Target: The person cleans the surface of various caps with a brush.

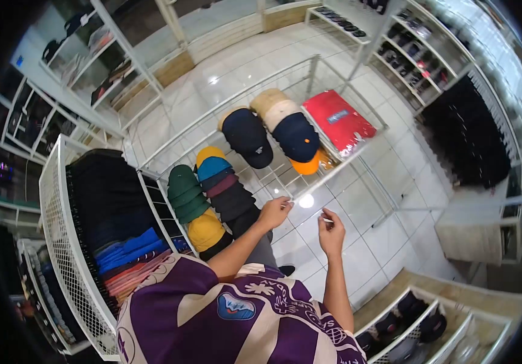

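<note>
My left hand point(275, 212) is at the near edge of the white metal rack point(327, 181), its fingertips closed together by the rail; what they hold, if anything, is too small to name. To its right, my right hand point(332, 230) hangs over the tiled floor with fingers curled around a small, thin, pale item. Beyond my hands on the rack lie navy caps point(296, 134), a dark cap point(247, 138) and a red plastic-wrapped garment point(338, 121). Green caps point(185, 193) and black caps point(233, 205) are stacked left of my left hand.
A white mesh bin point(70, 242) of folded clothes stands at the left. Shelves of caps point(434, 324) are at the lower right. Dark garments point(470, 133) hang at the right, and a low shoe shelf point(340, 27) stands at the back.
</note>
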`<state>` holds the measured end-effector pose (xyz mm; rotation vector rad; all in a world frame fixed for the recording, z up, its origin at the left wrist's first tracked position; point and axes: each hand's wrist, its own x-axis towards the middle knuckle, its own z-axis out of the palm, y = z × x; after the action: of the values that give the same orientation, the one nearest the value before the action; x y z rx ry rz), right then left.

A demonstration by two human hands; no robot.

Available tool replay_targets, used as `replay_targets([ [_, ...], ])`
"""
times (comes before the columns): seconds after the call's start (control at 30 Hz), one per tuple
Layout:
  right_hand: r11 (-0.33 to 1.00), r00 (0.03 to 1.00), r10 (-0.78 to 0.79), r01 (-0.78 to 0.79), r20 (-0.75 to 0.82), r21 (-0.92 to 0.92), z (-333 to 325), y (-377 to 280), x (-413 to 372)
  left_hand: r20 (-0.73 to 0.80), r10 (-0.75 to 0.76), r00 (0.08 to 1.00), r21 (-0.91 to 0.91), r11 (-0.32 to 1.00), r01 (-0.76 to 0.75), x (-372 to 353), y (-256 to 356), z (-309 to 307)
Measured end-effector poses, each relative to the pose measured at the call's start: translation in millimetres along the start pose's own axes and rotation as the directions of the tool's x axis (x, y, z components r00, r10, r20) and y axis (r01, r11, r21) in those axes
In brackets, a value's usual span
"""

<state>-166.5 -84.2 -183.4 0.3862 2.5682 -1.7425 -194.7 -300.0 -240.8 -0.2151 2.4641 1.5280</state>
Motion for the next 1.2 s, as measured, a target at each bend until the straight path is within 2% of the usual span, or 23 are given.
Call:
replay_targets([
  [0.07, 0.998, 0.987, -0.069, 0.07, 0.145, 0.001, 45.0, -15.0, 31.4, -0.085, -0.063, 0.994, 0.087, 0.994, 0.07, 14.9, -20.2, -31.3],
  [0.13, 0.995, 0.97, -0.078, 0.088, 0.229, -0.036, 90.1, -25.5, 64.6, -0.184, -0.112, 0.977, -0.003, 0.994, 0.113, 35.0, -27.1, -59.3],
  [0.2, 0.996, 0.949, -0.049, 0.071, 0.31, -0.061, 135.2, -27.4, 96.9, -0.249, -0.077, 0.965, -0.002, 0.997, 0.078, 65.7, -38.9, -85.4],
  [0.27, 0.999, 0.92, 0.015, 0.002, 0.392, -0.042, 172.1, -29.6, 121.8, -0.343, 0.04, 0.938, -0.017, 0.999, -0.049, 101.2, -62.6, -98.9],
  [0.33, 0.997, 0.912, 0.051, -0.02, 0.407, -0.081, 202.1, -37.7, 140.2, -0.261, -0.015, 0.965, 0.024, 0.999, 0.022, 137.1, -67.8, -125.8],
  [0.4, 0.989, 0.901, 0.095, -0.037, 0.423, -0.142, 221.9, -38.8, 153.2, -0.263, 0.051, 0.964, 0.292, 0.956, 0.028, 173.3, -80.2, -138.9],
  [0.43, 0.99, 0.907, 0.088, -0.034, 0.412, -0.135, 229.4, -35.9, 156.6, -0.255, 0.046, 0.966, 0.287, 0.957, 0.03, 190.1, -86.6, -141.8],
  [0.5, 0.985, 0.905, 0.142, -0.088, 0.401, -0.151, 234.1, -31.8, 156.2, -0.353, 0.105, 0.93, 0.508, 0.856, 0.096, 217.0, -99.0, -140.5],
  [0.6, 0.977, 0.903, 0.194, -0.143, 0.384, -0.157, 230.0, -14.9, 146.9, -0.307, 0.072, 0.949, 0.506, 0.857, 0.098, 236.6, -113.9, -130.4],
  [0.67, 0.975, 0.894, 0.211, -0.161, 0.395, -0.156, 221.1, -5.2, 137.5, -0.345, 0.116, 0.932, 0.557, 0.824, 0.104, 235.2, -106.8, -126.1],
  [0.73, 0.968, 0.884, 0.25, -0.221, 0.396, -0.12, 213.0, 10.2, 131.1, -0.355, -0.058, 0.933, 0.458, 0.859, 0.228, 230.5, -97.5, -122.9],
  [0.8, 0.956, 0.887, 0.292, -0.27, 0.357, -0.111, 201.1, 20.5, 124.3, -0.332, -0.008, 0.943, 0.454, 0.875, 0.167, 225.1, -99.3, -113.9],
  [0.83, 0.957, 0.887, 0.291, -0.268, 0.357, -0.115, 195.0, 22.1, 122.9, -0.185, -0.126, 0.975, 0.299, 0.937, 0.178, 221.3, -96.0, -108.2],
  [0.87, 0.918, 0.842, 0.394, -0.382, 0.369, -0.109, 188.6, 23.6, 121.8, -0.016, -0.213, 0.977, 0.139, 0.967, 0.213, 215.1, -92.0, -101.4],
  [0.9, 0.866, 0.785, 0.488, -0.489, 0.381, -0.1, 183.5, 24.2, 122.2, -0.046, -0.204, 0.978, -0.036, 0.979, 0.202, 201.8, -82.4, -94.2],
  [0.93, 0.868, 0.788, 0.485, -0.488, 0.38, -0.096, 179.8, 23.7, 122.6, -0.075, -0.197, 0.978, -0.206, 0.962, 0.178, 183.9, -66.6, -87.8],
  [0.97, 0.802, 0.776, 0.562, -0.596, 0.286, 0.042, 175.2, 22.0, 120.6, -0.069, -0.254, 0.965, -0.424, 0.883, 0.203, 164.9, -40.1, -85.4],
  [1.0, 0.716, 0.741, 0.641, -0.671, 0.201, 0.192, 169.7, 19.3, 118.6, -0.043, -0.237, 0.971, -0.689, 0.711, 0.143, 147.8, -21.3, -77.8],
  [1.03, 0.626, 0.678, 0.705, -0.733, 0.209, 0.268, 160.1, 15.5, 118.3, 0.096, -0.202, 0.975, -0.849, 0.495, 0.186, 128.4, 1.5, -81.6],
  [1.07, 0.499, 0.608, 0.764, -0.769, 0.215, 0.4, 151.0, 3.6, 120.0, 0.172, -0.189, 0.967, -0.894, 0.382, 0.234, 112.9, 6.2, -73.0],
  [1.13, 0.25, 0.738, 0.478, -0.634, 0.476, 0.732, 123.9, -6.2, 120.0, 0.283, -0.105, 0.953, -0.936, 0.186, 0.298, 80.7, 41.1, -64.2],
  [1.17, 0.202, 0.693, 0.529, -0.663, 0.489, 0.721, 103.3, -13.2, 118.7, 0.32, -0.036, 0.947, -0.901, 0.296, 0.316, 65.5, 46.0, -53.5],
  [1.2, 0.239, 0.715, 0.551, -0.629, 0.43, 0.74, 87.4, -19.9, 114.5, 0.361, 0.03, 0.932, -0.857, 0.404, 0.318, 53.9, 50.7, -44.7],
])
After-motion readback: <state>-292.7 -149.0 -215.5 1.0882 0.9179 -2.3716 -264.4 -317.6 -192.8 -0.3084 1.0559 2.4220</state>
